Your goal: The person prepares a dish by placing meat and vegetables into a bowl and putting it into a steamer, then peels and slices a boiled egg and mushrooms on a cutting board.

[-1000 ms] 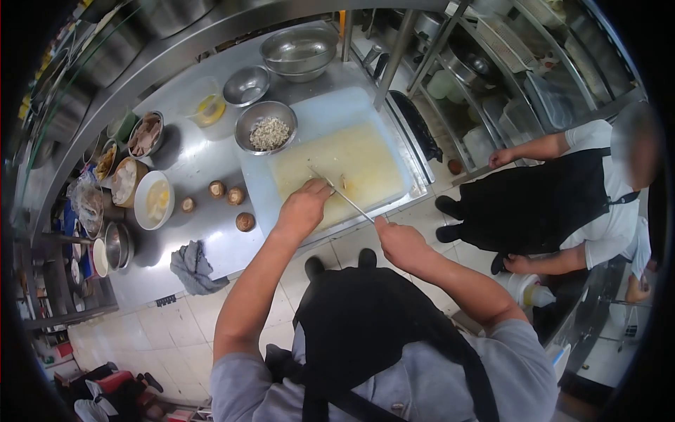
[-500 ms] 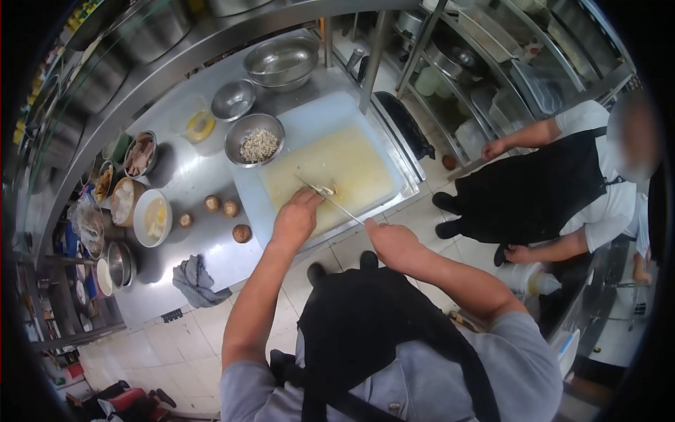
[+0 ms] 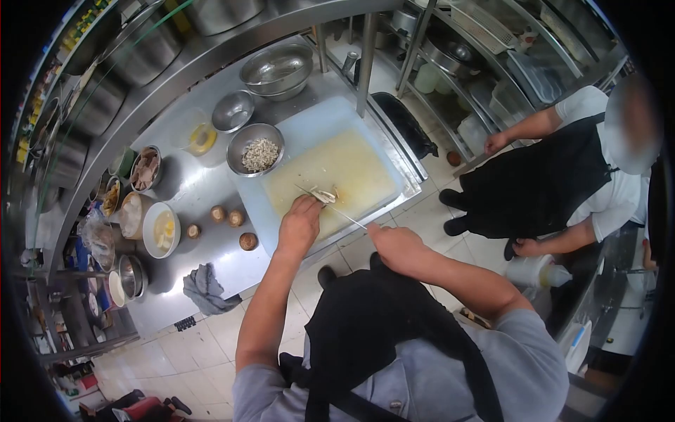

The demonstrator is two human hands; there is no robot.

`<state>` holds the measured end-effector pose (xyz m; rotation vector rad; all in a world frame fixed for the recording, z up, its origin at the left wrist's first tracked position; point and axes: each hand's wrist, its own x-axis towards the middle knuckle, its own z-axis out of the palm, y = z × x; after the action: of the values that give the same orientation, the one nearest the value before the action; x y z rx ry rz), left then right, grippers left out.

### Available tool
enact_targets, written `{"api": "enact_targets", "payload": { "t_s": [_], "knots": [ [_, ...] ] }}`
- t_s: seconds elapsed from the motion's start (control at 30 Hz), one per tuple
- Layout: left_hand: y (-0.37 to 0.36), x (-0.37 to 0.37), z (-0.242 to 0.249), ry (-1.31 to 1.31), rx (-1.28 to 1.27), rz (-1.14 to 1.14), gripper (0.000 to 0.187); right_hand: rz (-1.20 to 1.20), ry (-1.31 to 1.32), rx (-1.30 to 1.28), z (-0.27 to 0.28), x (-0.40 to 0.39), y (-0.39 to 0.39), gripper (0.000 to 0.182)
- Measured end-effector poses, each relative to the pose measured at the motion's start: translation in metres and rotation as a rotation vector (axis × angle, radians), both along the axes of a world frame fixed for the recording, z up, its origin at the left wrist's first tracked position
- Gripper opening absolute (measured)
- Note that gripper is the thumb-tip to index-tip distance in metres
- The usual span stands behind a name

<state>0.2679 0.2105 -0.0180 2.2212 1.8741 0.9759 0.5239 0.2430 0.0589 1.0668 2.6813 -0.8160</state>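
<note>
My right hand is wrapped round the handle of a knife, its blade lying aslant over the yellowish cutting board. Curled fingers of my left hand press on a mushroom right beside the blade; most of that piece is hidden under them. Pale mushroom slices lie against the far side of the blade. Behind the board, a steel bowl holds chopped mushroom pieces. Several whole brown mushrooms sit on the steel table left of my left hand.
Steel bowls, a container with yellow contents and a white bowl stand on the table. A grey cloth hangs at its front edge. A person in a black apron stands at right. A shelf rail runs overhead.
The view has shifted slightly. The mushroom slices by the blade look a little more spread out. Both hands keep their grip, the knife staying at the mushroom.
</note>
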Motion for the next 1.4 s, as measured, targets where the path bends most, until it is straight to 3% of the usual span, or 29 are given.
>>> {"api": "enact_targets", "payload": {
  "t_s": [0.6, 0.93, 1.4],
  "knots": [
    [-0.006, 0.004, -0.005, -0.001, -0.067, 0.059, 0.019, 0.043, 0.005, 0.03, -0.015, 0.005, 0.003, 0.025],
    [-0.01, -0.001, -0.015, -0.026, -0.01, 0.047, 0.019, 0.042, -0.024, 0.015, -0.003, 0.001, 0.002, 0.034],
    [-0.013, -0.001, -0.023, 0.023, 0.083, 0.074, 0.02, 0.055, 0.006, 0.022, -0.024, 0.002, 0.001, 0.029]
  ]
}}
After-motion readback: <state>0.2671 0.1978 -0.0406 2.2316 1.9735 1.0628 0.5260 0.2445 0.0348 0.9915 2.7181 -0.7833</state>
